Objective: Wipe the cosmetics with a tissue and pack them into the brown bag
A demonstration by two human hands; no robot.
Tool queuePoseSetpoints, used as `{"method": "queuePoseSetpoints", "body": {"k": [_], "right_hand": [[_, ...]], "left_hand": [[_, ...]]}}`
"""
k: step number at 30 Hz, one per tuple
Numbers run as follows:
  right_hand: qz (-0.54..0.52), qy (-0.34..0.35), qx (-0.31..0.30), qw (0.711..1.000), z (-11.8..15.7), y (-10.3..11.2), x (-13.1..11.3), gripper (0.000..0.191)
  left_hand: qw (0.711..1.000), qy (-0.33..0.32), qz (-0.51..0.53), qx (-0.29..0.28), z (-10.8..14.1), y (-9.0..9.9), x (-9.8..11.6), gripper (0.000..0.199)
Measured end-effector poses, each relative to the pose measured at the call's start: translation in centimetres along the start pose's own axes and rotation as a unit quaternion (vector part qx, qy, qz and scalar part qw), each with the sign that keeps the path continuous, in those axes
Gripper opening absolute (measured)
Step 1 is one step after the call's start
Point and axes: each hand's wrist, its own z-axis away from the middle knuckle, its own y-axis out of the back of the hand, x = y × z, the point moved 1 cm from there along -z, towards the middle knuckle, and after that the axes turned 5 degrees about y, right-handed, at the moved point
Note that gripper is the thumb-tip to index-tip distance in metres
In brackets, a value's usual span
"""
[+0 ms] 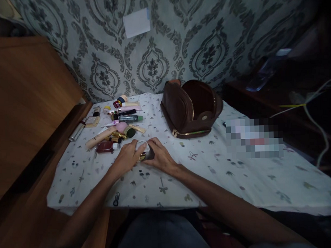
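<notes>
Between my two hands is a small boxy container (147, 154) with a pale top, a dark side and a gold-coloured patch; its exact kind cannot be made out. My left hand (128, 154) grips it from the left, thumb over the top. My right hand (162, 157) closes round its right side. Just beyond my left hand lies a dark red bottle (104, 147) with a white cap. Close by are a beige tube (101, 138), a pink bottle with a dark green cap (130, 131) and a grey tube with a green cap (128, 119).
A brown cosmetic bag (177, 105) stands unzipped at the table's back. More cosmetics, including a clear tube (77, 131), lie at left on the patterned white cloth (162, 196). A blurred-out item (254, 139) lies right. Beyond are a plastic bottle (269, 71) and cables (322, 133).
</notes>
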Motion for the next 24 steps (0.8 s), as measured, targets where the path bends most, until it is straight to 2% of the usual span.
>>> {"method": "queuePoseSetpoints", "body": {"k": [3, 6, 9, 15, 20, 24], "right_hand": [[0.002, 0.0, 0.002, 1.0, 0.1, 0.0, 0.1, 0.06], [0.002, -0.007, 0.019, 1.0, 0.1, 0.1, 0.4, 0.064], [0.007, -0.028, 0.038, 0.999, 0.0, 0.1, 0.9, 0.064], [0.017, -0.044, 0.035, 0.998, -0.1, 0.1, 1.4, 0.061], [0.01, -0.055, 0.033, 0.998, -0.1, 0.2, 1.0, 0.055], [0.002, -0.048, 0.045, 0.998, -0.2, 0.4, 0.6, 0.046]], "left_hand": [[0.994, 0.021, 0.099, -0.031, -0.3, 0.1, -0.4, 0.048], [0.984, 0.034, 0.173, -0.024, -0.6, -0.3, -1.4, 0.048], [0.98, 0.051, 0.194, -0.012, -0.5, -1.1, -2.3, 0.044], [0.991, -0.051, 0.091, 0.084, 0.9, -1.9, -2.2, 0.044], [0.989, -0.121, 0.036, 0.08, 2.2, -2.2, -1.4, 0.048], [0.982, -0.17, -0.043, 0.065, 2.8, -2.9, -1.7, 0.05]]}}
